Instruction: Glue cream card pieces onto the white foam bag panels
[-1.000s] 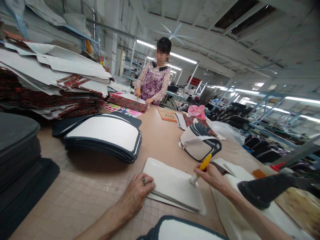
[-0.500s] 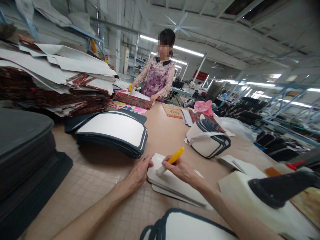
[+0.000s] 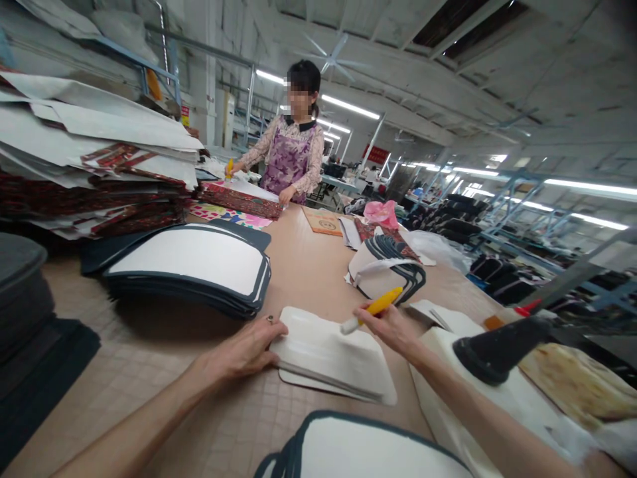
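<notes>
A small stack of off-white rounded panels (image 3: 333,352) lies on the table in front of me. My left hand (image 3: 251,346) grips the stack's left edge, fingertips at the rim. In my right hand (image 3: 391,326) is a brush (image 3: 381,304) with a yellow handle and a white tip. Its tip is over the upper right part of the top panel; whether it touches, I cannot tell. Nearer to me lies a dark-edged pile of white panels (image 3: 368,448), cut off by the frame's lower edge.
Dark-edged white panels (image 3: 194,259) are piled at left, with a curled bundle (image 3: 383,265) at right. A black tapered object (image 3: 497,348) lies right of my forearm. Across the table (image 3: 308,265) a co-worker (image 3: 293,153) holds a yellow-handled tool. Tall sheet stacks (image 3: 99,153) stand left.
My right hand has moved the brush rightward across the top panel. My left hand stays at the stack's left edge. The whole view has shifted to the right.
</notes>
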Available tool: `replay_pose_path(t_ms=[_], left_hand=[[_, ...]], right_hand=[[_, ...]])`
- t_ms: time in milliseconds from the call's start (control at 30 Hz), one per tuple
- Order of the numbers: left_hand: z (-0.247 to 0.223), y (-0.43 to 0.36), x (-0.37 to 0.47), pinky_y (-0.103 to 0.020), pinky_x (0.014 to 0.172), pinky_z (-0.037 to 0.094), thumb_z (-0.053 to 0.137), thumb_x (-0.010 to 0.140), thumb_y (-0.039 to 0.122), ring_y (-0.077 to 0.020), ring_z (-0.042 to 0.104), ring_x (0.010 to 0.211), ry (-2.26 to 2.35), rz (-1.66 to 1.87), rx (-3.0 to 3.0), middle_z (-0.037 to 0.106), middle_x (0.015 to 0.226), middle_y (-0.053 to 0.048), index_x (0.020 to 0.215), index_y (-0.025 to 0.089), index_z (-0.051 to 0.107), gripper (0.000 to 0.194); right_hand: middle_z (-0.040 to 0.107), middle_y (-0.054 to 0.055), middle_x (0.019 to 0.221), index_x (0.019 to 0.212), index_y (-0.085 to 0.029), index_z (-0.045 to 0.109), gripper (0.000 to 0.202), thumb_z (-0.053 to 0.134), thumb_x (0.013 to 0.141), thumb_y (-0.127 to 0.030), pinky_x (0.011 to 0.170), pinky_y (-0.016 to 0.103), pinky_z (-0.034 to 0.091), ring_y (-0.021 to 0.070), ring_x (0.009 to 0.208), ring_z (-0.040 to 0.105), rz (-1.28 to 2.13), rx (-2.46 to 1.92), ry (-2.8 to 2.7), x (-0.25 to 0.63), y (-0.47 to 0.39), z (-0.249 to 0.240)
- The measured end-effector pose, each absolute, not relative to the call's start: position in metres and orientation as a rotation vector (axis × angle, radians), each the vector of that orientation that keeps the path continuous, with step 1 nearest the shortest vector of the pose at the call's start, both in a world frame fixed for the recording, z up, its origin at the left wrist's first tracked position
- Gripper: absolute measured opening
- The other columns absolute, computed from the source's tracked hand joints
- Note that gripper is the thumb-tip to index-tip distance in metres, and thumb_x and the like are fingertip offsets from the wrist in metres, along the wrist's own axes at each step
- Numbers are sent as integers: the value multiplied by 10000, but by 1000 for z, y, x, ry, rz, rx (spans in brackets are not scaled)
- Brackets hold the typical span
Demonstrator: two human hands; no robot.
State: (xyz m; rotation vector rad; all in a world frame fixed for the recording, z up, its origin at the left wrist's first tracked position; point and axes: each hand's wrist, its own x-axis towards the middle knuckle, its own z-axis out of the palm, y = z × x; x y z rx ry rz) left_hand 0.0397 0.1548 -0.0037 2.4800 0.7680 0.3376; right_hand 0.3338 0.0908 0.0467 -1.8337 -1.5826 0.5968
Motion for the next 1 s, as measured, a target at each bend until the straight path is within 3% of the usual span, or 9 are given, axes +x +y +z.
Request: replay_pose_path(t_ms=[133,333,500,667,833,1000], left_hand=[[2,154,40,-263,772,388,550,769,156,-183,500,885,711,306,2522,520,935,-16,906,207,520,150],[0,160,43,-283,812,406,552,784,153,-193,509,933,663,304,2587,540,988,-39,873,190,535,97],[32,125,48,-373,966,351,571,790,162,-251,442,1132,672,522,2604,445,1250,-109,1043,175,540,255],[88,21,41,-211,831,430,462,866,132,-142,533,953,289,413,2486,556,1085,-11,1042,244,525,218],[90,-34,39,-276,747,461,464,837,86,-213,521,912,230,253,2725,591,1013,-68,913,196,525,146],[68,-33,44,-263,703,457,469,862,132,-206,511,871,228,345,2811,590,970,-59,946,196,506,112]], right_hand=[[505,-35,558,659,-182,591,210,525,710,-375,528,237,358,119,537,453,644,-1776,-1607,329,111,34],[488,-31,487,550,-170,583,158,564,641,-298,503,253,330,119,490,433,529,-1878,-1486,370,83,48],[449,-54,487,783,-165,627,290,592,689,-436,453,235,301,104,468,396,516,-1810,-1349,351,34,104],[462,-47,512,806,-175,622,311,633,722,-474,391,205,256,79,446,384,643,-1642,-1226,312,-33,137],[453,-45,539,748,-171,614,295,643,712,-462,396,201,260,71,463,362,721,-1686,-1234,275,-56,128],[467,-38,608,730,-186,580,177,554,785,-353,523,216,359,95,572,420,846,-1599,-1553,237,-39,118]])
